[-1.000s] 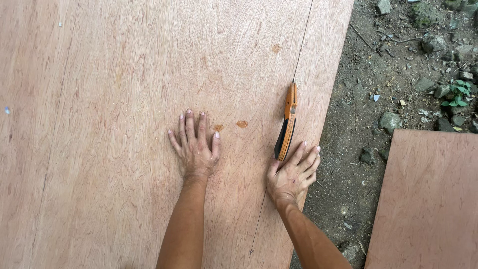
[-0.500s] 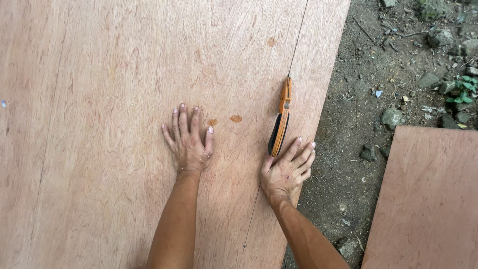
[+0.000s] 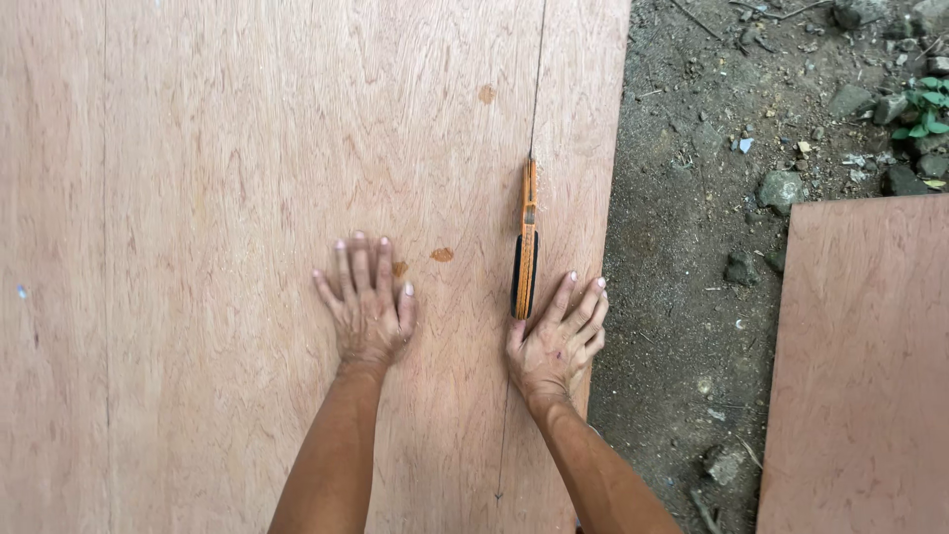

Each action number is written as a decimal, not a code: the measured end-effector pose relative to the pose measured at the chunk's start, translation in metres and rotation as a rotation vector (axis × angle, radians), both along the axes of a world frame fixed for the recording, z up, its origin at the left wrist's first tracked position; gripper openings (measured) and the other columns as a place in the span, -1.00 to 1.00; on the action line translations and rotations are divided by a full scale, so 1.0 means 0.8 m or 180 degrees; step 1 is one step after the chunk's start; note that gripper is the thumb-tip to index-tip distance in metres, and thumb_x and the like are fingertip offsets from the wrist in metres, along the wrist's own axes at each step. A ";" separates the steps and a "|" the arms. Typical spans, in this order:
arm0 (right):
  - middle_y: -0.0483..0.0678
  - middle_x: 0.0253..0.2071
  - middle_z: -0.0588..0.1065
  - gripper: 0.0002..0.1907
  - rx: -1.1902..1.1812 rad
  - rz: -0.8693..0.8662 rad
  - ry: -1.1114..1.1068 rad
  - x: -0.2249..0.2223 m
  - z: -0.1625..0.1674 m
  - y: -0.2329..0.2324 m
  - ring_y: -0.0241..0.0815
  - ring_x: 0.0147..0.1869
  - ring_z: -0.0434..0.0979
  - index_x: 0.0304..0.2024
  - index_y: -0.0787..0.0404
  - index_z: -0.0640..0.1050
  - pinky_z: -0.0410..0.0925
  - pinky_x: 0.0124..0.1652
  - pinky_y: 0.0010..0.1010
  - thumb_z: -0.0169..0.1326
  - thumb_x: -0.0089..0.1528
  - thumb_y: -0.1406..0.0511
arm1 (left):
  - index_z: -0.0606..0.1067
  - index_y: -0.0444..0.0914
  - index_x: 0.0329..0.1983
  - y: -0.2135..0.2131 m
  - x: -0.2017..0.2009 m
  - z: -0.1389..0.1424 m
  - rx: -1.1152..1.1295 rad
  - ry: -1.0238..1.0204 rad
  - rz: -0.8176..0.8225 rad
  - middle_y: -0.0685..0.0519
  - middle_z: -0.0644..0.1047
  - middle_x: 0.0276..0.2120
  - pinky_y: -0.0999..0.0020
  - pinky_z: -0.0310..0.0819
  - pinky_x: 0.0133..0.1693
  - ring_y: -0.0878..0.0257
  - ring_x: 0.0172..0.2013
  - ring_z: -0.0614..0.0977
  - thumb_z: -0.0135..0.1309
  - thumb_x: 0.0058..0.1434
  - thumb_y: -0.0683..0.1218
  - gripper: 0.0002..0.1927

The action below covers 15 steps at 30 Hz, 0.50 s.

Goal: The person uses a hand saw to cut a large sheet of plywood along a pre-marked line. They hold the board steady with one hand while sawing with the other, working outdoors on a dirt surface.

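Observation:
A large plywood sheet (image 3: 217, 178) lies flat on the ground and fills most of the view. My left hand (image 3: 364, 302) rests flat on it, palm down, fingers spread. My right hand (image 3: 556, 331) also lies flat, close to the sheet's right edge. An orange and black handsaw (image 3: 525, 247) stands in a thin cut line that runs up the sheet. Its handle is just beyond my right hand's fingertips, and neither hand grips it.
Bare dirt (image 3: 692, 247) with stones and small debris lies right of the sheet. A second plywood piece (image 3: 870, 376) lies at the lower right. Green leaves (image 3: 924, 109) show at the upper right. Two small brown spots (image 3: 442, 254) mark the sheet near my left hand.
Both hands stay flat on the sheet in the same pose. The view has shifted slightly, and the saw has not moved in its cut.

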State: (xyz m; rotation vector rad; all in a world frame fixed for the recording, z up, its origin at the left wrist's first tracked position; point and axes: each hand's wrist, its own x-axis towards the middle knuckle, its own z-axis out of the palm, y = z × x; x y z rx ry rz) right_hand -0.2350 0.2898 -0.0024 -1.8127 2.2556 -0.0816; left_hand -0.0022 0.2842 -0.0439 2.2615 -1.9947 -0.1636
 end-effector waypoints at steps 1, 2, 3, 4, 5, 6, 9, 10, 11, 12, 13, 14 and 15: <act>0.34 0.50 -0.27 0.09 -0.0079 -0.0020 0.0014 0.001 0.001 0.000 0.32 0.57 -0.31 0.50 0.29 -0.09 -0.08 0.29 0.22 0.14 0.10 0.03 | -0.06 -0.07 0.58 -0.002 0.002 0.000 0.0070 -0.0040 -0.0182 -0.01 -0.16 0.56 -0.33 -0.55 0.37 0.01 0.51 -0.20 -0.26 0.33 0.23 -0.21; 0.34 0.51 -0.26 0.08 -0.0152 -0.0031 0.0027 0.001 0.001 0.001 0.31 0.57 -0.30 0.50 0.29 -0.08 -0.07 0.29 0.22 0.13 0.12 0.03 | -0.07 -0.03 0.58 -0.004 0.003 -0.001 0.0129 -0.0019 -0.0146 0.03 -0.15 0.56 -0.32 -0.55 0.38 0.03 0.52 -0.21 -0.26 0.32 0.24 -0.21; 0.33 0.52 -0.25 0.06 -0.0218 -0.0049 0.0040 0.002 0.001 0.001 0.30 0.57 -0.28 0.50 0.29 -0.06 -0.06 0.29 0.22 0.13 0.13 0.02 | -0.07 0.00 0.58 -0.004 0.004 0.000 0.0194 0.0002 -0.0118 0.06 -0.15 0.57 -0.31 -0.54 0.39 0.05 0.52 -0.21 -0.26 0.30 0.24 -0.21; 0.32 0.52 -0.25 0.06 -0.0178 -0.0074 0.0045 0.003 0.001 0.001 0.30 0.58 -0.28 0.50 0.27 -0.05 -0.06 0.29 0.22 0.13 0.13 0.02 | -0.08 0.04 0.58 -0.005 0.004 0.000 0.0270 0.0034 -0.0091 0.10 -0.15 0.57 -0.30 -0.53 0.41 0.07 0.53 -0.21 -0.25 0.29 0.25 -0.21; 0.31 0.52 -0.24 0.06 -0.0149 -0.0097 0.0065 0.003 -0.001 0.002 0.30 0.58 -0.28 0.51 0.26 -0.04 -0.06 0.30 0.22 0.13 0.12 0.02 | -0.07 0.07 0.57 -0.004 0.005 -0.002 0.0242 0.0082 -0.0068 0.11 -0.15 0.57 -0.29 -0.53 0.41 0.08 0.53 -0.20 -0.25 0.29 0.26 -0.21; 0.30 0.52 -0.24 0.06 -0.0126 -0.0117 0.0093 0.004 -0.003 0.002 0.30 0.58 -0.28 0.51 0.25 -0.04 -0.06 0.30 0.21 0.13 0.11 0.02 | -0.07 0.09 0.57 -0.003 0.005 -0.003 0.0211 0.0139 -0.0041 0.11 -0.14 0.57 -0.28 -0.53 0.42 0.08 0.53 -0.20 -0.25 0.28 0.27 -0.21; 0.30 0.50 -0.22 0.06 -0.0170 -0.0137 0.0009 0.002 -0.011 0.006 0.30 0.56 -0.26 0.48 0.24 -0.05 -0.08 0.30 0.21 0.12 0.08 0.03 | -0.06 0.11 0.56 -0.001 0.006 -0.006 0.0151 0.0271 -0.0027 0.10 -0.14 0.56 -0.27 -0.55 0.41 0.07 0.53 -0.19 -0.24 0.29 0.30 -0.21; 0.30 0.51 -0.21 -0.02 -0.0273 -0.0107 0.0018 0.000 -0.014 0.008 0.29 0.58 -0.23 0.50 0.25 -0.02 -0.07 0.33 0.19 0.07 0.15 0.07 | -0.06 0.11 0.56 -0.001 0.006 -0.007 0.0148 0.0294 -0.0037 0.09 -0.13 0.56 -0.27 -0.56 0.40 0.07 0.52 -0.19 -0.24 0.29 0.31 -0.21; 0.30 0.53 -0.19 -0.09 -0.0382 -0.0066 0.0018 -0.003 -0.016 0.011 0.28 0.59 -0.20 0.52 0.26 0.01 -0.07 0.35 0.16 0.01 0.22 0.12 | -0.06 0.10 0.56 0.000 0.006 -0.007 0.0198 0.0315 -0.0023 0.08 -0.14 0.56 -0.27 -0.57 0.40 0.06 0.52 -0.20 -0.24 0.28 0.31 -0.21; 0.30 0.54 -0.17 -0.17 -0.0495 -0.0023 0.0019 -0.007 -0.017 0.013 0.28 0.61 -0.16 0.54 0.27 0.04 -0.07 0.38 0.13 -0.04 0.28 0.16 | -0.06 0.09 0.56 0.000 0.007 -0.008 0.0244 0.0337 -0.0006 0.08 -0.14 0.56 -0.27 -0.58 0.39 0.06 0.52 -0.20 -0.24 0.28 0.31 -0.20; 0.30 0.54 -0.14 -0.26 -0.0528 -0.0149 -0.0404 -0.010 -0.016 0.015 0.25 0.60 -0.14 0.51 0.27 0.10 -0.10 0.40 0.13 -0.10 0.32 0.18 | -0.05 0.09 0.57 -0.001 0.007 -0.009 0.0273 0.0356 -0.0008 0.08 -0.15 0.55 -0.26 -0.59 0.39 0.06 0.51 -0.20 -0.24 0.27 0.30 -0.20; 0.29 0.54 -0.11 -0.34 -0.0603 -0.0283 -0.0831 -0.014 -0.013 0.016 0.23 0.60 -0.11 0.48 0.26 0.16 -0.13 0.41 0.14 -0.17 0.35 0.19 | -0.06 0.09 0.56 -0.001 0.007 -0.009 0.0277 0.0329 -0.0028 0.09 -0.15 0.55 -0.26 -0.59 0.39 0.06 0.51 -0.21 -0.24 0.26 0.30 -0.19; 0.29 0.54 -0.08 -0.41 -0.0692 -0.0386 -0.1260 -0.017 -0.007 0.016 0.21 0.59 -0.09 0.45 0.26 0.22 -0.15 0.43 0.15 -0.23 0.39 0.21 | -0.06 0.09 0.56 -0.001 0.007 -0.009 0.0265 0.0306 -0.0028 0.09 -0.16 0.55 -0.26 -0.60 0.39 0.06 0.51 -0.22 -0.24 0.26 0.31 -0.19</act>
